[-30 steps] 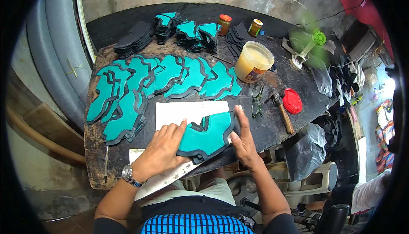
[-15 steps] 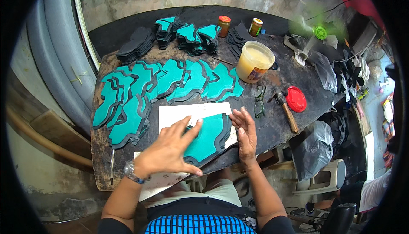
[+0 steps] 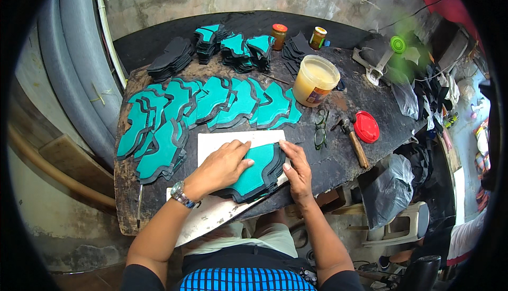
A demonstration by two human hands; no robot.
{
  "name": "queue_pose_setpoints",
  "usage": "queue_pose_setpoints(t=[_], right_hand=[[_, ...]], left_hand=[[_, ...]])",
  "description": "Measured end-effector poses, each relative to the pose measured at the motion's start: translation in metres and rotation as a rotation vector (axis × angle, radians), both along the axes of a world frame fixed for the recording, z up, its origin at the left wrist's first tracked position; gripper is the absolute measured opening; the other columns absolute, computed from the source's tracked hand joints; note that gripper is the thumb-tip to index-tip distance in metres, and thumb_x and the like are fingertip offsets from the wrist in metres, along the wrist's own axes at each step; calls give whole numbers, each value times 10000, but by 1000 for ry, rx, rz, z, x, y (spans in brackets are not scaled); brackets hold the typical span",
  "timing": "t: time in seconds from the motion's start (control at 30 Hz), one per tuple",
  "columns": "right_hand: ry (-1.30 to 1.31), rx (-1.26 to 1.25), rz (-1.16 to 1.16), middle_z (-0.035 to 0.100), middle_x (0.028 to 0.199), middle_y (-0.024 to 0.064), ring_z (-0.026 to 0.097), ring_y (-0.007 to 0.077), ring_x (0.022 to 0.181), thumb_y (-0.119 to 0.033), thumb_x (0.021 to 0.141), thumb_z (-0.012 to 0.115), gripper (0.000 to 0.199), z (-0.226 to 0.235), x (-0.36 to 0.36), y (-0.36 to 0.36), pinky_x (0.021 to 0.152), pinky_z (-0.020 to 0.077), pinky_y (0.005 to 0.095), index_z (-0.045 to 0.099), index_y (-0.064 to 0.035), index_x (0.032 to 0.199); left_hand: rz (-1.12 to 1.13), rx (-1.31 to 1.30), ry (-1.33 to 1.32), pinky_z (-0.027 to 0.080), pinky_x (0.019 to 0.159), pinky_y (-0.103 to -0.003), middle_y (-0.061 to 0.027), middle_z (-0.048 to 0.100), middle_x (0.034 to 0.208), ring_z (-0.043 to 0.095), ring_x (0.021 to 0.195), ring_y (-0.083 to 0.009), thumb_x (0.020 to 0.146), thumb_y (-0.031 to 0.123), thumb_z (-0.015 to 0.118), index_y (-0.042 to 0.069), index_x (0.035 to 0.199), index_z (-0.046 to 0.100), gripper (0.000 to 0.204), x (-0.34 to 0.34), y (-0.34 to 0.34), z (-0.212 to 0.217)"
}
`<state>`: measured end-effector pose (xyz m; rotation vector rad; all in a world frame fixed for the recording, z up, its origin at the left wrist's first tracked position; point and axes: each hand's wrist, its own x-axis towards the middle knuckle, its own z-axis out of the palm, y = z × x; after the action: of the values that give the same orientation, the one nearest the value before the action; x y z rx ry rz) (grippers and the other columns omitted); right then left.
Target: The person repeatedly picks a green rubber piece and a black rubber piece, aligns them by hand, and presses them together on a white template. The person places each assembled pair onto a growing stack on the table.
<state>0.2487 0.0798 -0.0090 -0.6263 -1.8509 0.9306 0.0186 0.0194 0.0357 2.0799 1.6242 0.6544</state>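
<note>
A stack of teal cut pieces with black edges (image 3: pixel 257 174) lies on a white board (image 3: pixel 222 144) at the front of the dark workbench (image 3: pixel 338 158). My left hand (image 3: pixel 219 168), with a wristwatch, lies flat on top of the stack, fingers spread. My right hand (image 3: pixel 295 168) presses against the stack's right edge, fingers straight. Neither hand grips a piece.
Overlapping rows of teal pieces (image 3: pixel 211 103) cover the bench's left and middle. Stacks of black and teal pieces (image 3: pixel 233 47) sit at the back. A glue tub (image 3: pixel 315 81), two small jars (image 3: pixel 279 34), glasses (image 3: pixel 320 128), a hammer (image 3: pixel 355 141) and a red lid (image 3: pixel 366 127) lie right.
The stack of teal pieces has been squared up and sits more compactly on the board. My left hand has slid onto its top; my right hand has shifted to its right edge.
</note>
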Motion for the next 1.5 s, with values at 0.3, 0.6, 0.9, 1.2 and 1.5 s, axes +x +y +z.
queue_pose_setpoints(t=[0.3,0.6,0.9,1.2,1.5], right_hand=[[-307,131,-178,391,1454,235,391,416,1321,-131,876,620,507,-10,-13,-4,1097,339,476,553,-17,1366],[-315,356,-260,419,1451,238,393,421,1338,-151,854,662,463,-13,-2,-16,1110,319,491,617,-46,1303],[-674,186,-115,203,1612,183,156,442,1471,-400,868,658,609,1,8,23,1166,134,570,513,-290,1450],[-653,380,-100,253,1590,173,174,428,1474,-258,895,628,483,-9,19,-2,1155,115,623,598,-348,1369],[-458,748,-182,300,1571,148,229,383,1465,-352,857,613,459,1,35,-2,1190,93,577,659,-276,1307]], left_hand=[[65,82,-73,505,843,-462,-154,614,1078,625,986,-364,948,253,597,37,1200,604,332,3,7,-11],[59,68,-89,509,831,-462,-144,618,1063,628,973,-358,947,254,596,49,1199,607,325,2,8,-13],[55,44,-105,507,851,-440,-132,620,1072,629,990,-338,950,264,594,67,1226,607,339,1,8,-14],[95,48,-98,505,852,-449,-136,627,1077,630,998,-342,946,283,598,80,1221,615,342,2,6,-14],[84,86,-123,509,825,-456,-134,637,1056,638,971,-349,940,284,607,74,1204,618,337,1,7,-16]])
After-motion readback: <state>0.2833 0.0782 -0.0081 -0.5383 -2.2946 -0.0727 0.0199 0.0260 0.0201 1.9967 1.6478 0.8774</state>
